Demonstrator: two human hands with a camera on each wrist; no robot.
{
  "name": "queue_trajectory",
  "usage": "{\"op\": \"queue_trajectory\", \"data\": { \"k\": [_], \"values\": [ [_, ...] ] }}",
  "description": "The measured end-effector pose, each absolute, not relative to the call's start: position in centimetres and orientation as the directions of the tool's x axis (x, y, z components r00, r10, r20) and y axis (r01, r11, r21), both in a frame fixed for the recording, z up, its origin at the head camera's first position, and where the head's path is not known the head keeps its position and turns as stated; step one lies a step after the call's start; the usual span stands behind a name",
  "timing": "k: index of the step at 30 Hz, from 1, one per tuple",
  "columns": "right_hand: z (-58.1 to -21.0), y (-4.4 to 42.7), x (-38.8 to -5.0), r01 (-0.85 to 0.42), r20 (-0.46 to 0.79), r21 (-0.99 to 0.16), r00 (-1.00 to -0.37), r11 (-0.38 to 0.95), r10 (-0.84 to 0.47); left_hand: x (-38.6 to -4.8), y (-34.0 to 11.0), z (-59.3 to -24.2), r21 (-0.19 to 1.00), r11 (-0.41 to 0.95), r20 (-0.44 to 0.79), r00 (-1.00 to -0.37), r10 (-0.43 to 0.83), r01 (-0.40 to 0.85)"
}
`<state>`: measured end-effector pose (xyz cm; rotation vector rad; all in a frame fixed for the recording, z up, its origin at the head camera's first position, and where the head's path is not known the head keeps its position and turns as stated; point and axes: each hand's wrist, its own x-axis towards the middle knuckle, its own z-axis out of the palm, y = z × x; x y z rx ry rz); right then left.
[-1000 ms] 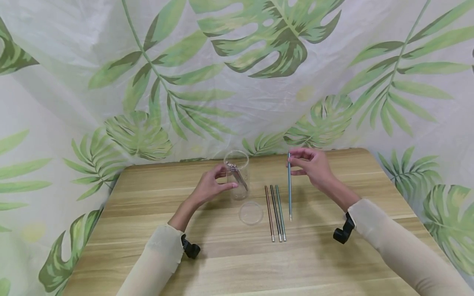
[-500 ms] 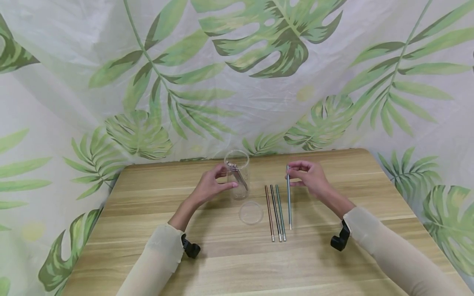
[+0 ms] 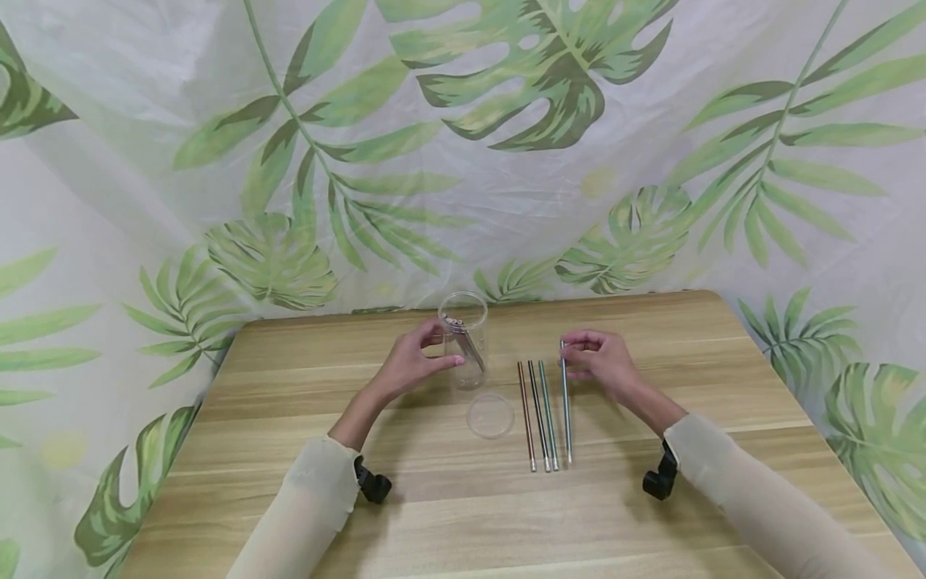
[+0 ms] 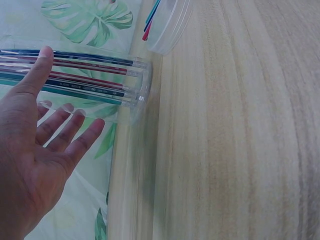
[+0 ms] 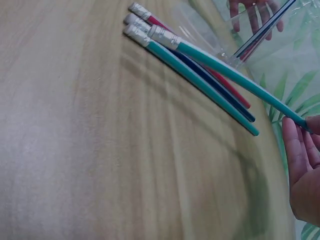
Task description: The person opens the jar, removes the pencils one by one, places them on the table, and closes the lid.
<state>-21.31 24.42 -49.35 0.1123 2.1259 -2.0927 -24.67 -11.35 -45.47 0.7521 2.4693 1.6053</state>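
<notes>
A clear plastic jar (image 3: 473,378) stands near the table's far edge with several pencils (image 4: 95,75) leaning inside. My left hand (image 3: 408,366) holds it from the left, thumb in front and fingers curving round behind. With thumb and fingertips, my right hand (image 3: 604,366) pinches one teal pencil (image 5: 225,75) by its far end, eraser end toward me. That pencil slants just above the tabletop, right of three pencils lying side by side: a red pencil (image 3: 526,414), a dark pencil (image 3: 538,414) and another teal pencil (image 3: 548,414).
A clear round lid (image 3: 490,416) lies flat in front of the jar, left of the row of pencils. The wooden table (image 3: 463,515) ends at the back against a leaf-patterned cloth (image 3: 521,209).
My right hand has come down and toward me, lowering the teal pencil beside the row until its eraser end is nearly level with the others. The left hand and jar stay put.
</notes>
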Motion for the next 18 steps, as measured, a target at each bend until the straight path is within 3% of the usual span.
{"op": "queue_trajectory", "data": {
  "k": [10,18],
  "values": [
    [-51.0,24.1,-21.4,0.183,-0.184,-0.982,-0.982,0.039,-0.045,-26.6,-11.6,-48.4,0.879,0.343,0.161,-0.882,0.442,0.332],
    [-51.8,23.9,-21.5,0.177,-0.178,-0.982,-0.984,0.072,-0.011,-26.7,-11.9,-48.7,0.884,0.314,0.179,-0.872,0.456,0.346]
  ]
}}
